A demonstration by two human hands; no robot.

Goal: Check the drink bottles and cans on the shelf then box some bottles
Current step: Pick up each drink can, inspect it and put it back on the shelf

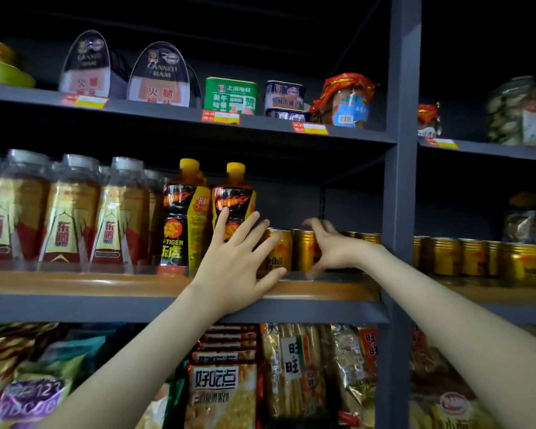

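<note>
On the middle shelf (106, 283), the yellow-capped Hi-Tiger bottle (235, 193) standing nearest the cans is serving as the reference.

The left hand (235, 261) is hovering directly in front of this bottle's lower half, with its fingers straight and spread and holding nothing. Its fingertips are lying over the label, though contact cannot be confirmed. The bottle is standing upright with its long axis vertical, just beyond and slightly above the palm, so the left hand is judged the nearer of the two for any grasp on it.

Immediately right of the bottle, a row of gold cans (279, 246) is standing upright, and the front one is showing part of "Red Bull". The right hand (334, 246) is reaching over these can tops with its fingers curled downward. Motion blur is preventing any verdict on whether it is gripping a can.

Just left of the bottle, a second bottle (180, 218) is displaying "HI-TIGER". Further left, clear silver-capped bottles (68, 218) are carrying "东鹏".

Above and left of the bottle, an oval tin (161, 75) is reading "CANNED HAM", and a green tin (231, 96) is sitting straight above. Below the bottle, one snack pack (220, 382) is reading "好吃点", and another pack (294, 357), down and to the right, is reading "旺旺".

No box is showing, so the checking stage is judged to be under way.
</note>
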